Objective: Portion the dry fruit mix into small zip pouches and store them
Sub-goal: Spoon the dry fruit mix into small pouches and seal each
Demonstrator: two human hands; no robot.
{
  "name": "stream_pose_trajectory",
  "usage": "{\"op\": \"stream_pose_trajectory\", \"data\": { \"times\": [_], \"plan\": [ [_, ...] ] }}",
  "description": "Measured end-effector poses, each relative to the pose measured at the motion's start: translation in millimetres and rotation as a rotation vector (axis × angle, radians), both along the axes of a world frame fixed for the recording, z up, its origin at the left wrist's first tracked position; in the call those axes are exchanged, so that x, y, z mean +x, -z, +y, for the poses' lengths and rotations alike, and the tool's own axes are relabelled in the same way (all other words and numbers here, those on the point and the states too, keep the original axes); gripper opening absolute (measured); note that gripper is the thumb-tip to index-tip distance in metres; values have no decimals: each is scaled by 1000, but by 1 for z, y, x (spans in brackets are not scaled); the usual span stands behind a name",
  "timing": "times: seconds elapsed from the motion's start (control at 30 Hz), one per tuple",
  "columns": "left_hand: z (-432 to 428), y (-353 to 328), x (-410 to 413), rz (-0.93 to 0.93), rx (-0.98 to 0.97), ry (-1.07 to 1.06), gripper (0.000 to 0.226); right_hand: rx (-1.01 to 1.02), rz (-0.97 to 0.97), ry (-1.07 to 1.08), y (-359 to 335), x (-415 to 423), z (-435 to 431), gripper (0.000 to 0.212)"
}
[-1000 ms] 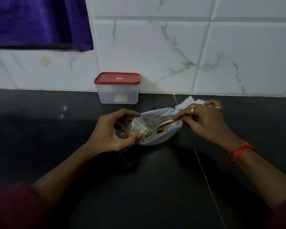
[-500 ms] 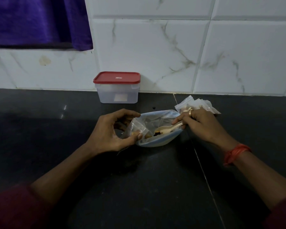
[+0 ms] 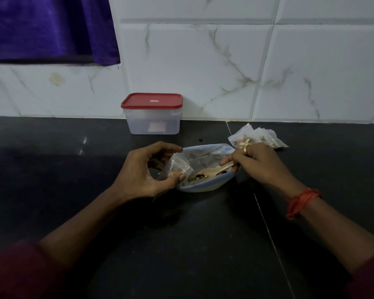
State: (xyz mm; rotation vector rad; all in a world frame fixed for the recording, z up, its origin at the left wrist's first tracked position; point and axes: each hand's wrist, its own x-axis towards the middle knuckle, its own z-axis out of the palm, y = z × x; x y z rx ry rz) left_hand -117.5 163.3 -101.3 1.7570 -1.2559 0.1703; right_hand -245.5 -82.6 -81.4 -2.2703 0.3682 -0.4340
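Closest in, two dark red sleeves frame a black table, and both forearms reach away across it. An orange thread is tied round the right wrist. The left hand is curled, thumb and fingers pinching a small zip pouch that it holds at the edge of a larger clear bag lying on the table. The right hand, a ring on one finger, grips the handle of a pale wooden spoon whose bowl sits inside the bag. The dry fruit mix lies on and around the spoon bowl, just beside the pouch's mouth. Just beyond the bag, one dark crumb rests alone on the table. Behind the right hand sits a small heap of filled pouches. Farther back, against the marble-look tiled wall, stands a clear storage box with its red lid on. A purple cloth hangs at upper left.
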Motion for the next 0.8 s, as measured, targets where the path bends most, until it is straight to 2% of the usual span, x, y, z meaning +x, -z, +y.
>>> {"op": "stream_pose_trajectory", "data": {
  "times": [0.5, 0.8],
  "plan": [
    [0, -1, -1, -15, 6, 6, 55, 233, 14, 163, 1, 1, 5, 30],
    [1, 0, 0, -28, 26, 14, 59, 260, -170, 124, -15, -4, 19, 33]
  ]
}}
